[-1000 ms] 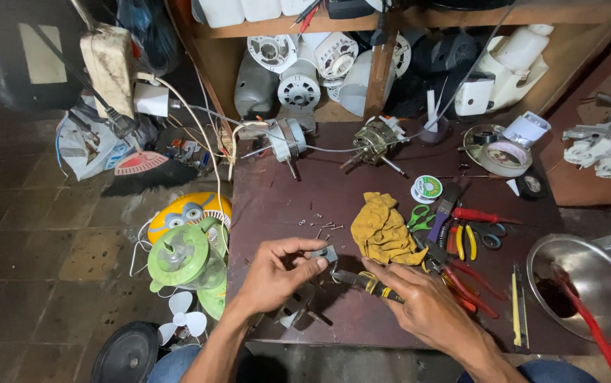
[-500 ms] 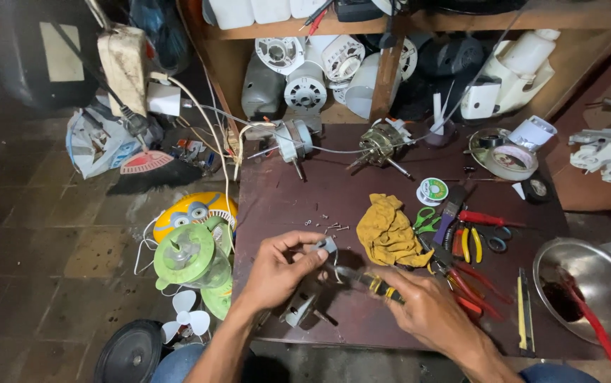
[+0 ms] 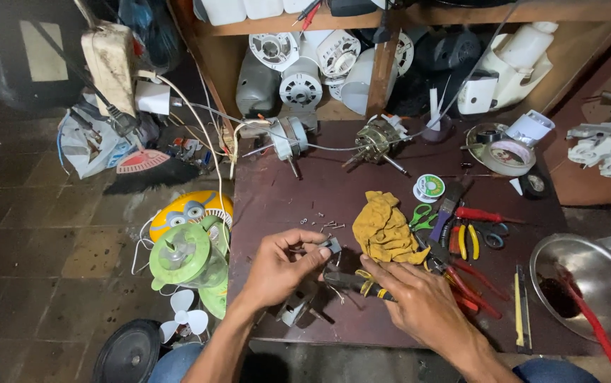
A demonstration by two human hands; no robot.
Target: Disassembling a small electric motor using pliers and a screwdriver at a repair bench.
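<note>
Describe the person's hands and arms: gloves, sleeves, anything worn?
Both the left hand and the right hand are bare: no gloves, and no rings or watch that I can make out. The forearms are uncovered as far as the frame shows, so no sleeves are visible. Blue denim shows at the knees.

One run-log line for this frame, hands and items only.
left hand: pinches small grey part | right hand: holds pliers to it | beside: yellow rag | surface: brown table
</note>
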